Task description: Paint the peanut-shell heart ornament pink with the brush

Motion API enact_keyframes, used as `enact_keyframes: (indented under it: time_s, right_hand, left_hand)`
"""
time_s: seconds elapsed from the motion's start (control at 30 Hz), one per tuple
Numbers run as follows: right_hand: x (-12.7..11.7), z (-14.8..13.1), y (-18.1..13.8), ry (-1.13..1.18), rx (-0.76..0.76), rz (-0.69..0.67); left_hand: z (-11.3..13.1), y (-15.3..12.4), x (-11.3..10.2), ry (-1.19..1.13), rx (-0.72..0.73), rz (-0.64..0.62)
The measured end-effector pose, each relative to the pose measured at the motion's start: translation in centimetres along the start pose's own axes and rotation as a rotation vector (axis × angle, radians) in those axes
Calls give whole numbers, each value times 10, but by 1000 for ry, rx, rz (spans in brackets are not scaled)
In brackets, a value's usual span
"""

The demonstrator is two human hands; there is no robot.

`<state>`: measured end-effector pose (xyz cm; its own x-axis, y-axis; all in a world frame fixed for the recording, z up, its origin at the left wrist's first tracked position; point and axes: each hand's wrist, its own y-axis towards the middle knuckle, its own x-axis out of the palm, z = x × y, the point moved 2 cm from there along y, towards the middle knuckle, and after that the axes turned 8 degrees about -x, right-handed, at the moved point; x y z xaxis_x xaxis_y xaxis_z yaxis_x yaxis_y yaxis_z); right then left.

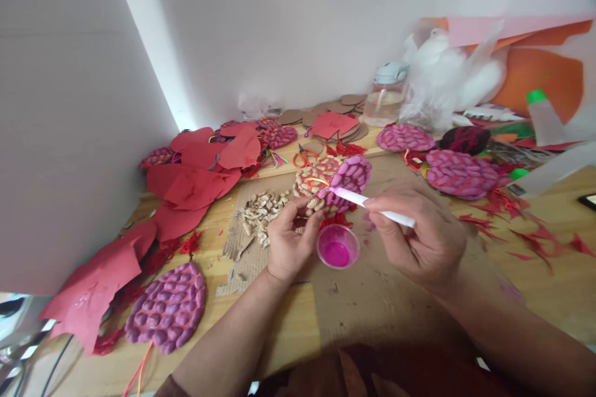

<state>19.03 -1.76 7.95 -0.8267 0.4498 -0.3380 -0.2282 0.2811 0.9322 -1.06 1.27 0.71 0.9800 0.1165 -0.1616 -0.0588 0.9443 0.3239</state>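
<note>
Pink-tipped brush (372, 205) on bumpy shell disc (333, 183)

White walls (302, 12) meet above a wooden table (559, 285); bright corner strip (153, 43) perhaps daylight.

head-worn view, forward-down, close over worktable (288, 322)

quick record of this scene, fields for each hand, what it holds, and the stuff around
left hand: pinches the lower edge of the shell-covered disc
right hand: holds a white brush, tip on the disc
disc state: partly painted pink, the rest bare
paint: cup of pink paint between the hands
nearby: pile of peanut shells; painted disc at front left; red paper pieces
surface: wooden table
</note>
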Motion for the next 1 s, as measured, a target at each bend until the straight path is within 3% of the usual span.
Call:
enact_keyframes:
  time_s: [0.67, 1.0]
  right_hand:
    - [0, -1, 1, -79, -25, -12]
    - [7, -8, -7, 48, -49, -46]
  left_hand:
    - [-1, 0, 0, 1, 15, 0]
    - [1, -1, 2, -61, -55, -13]
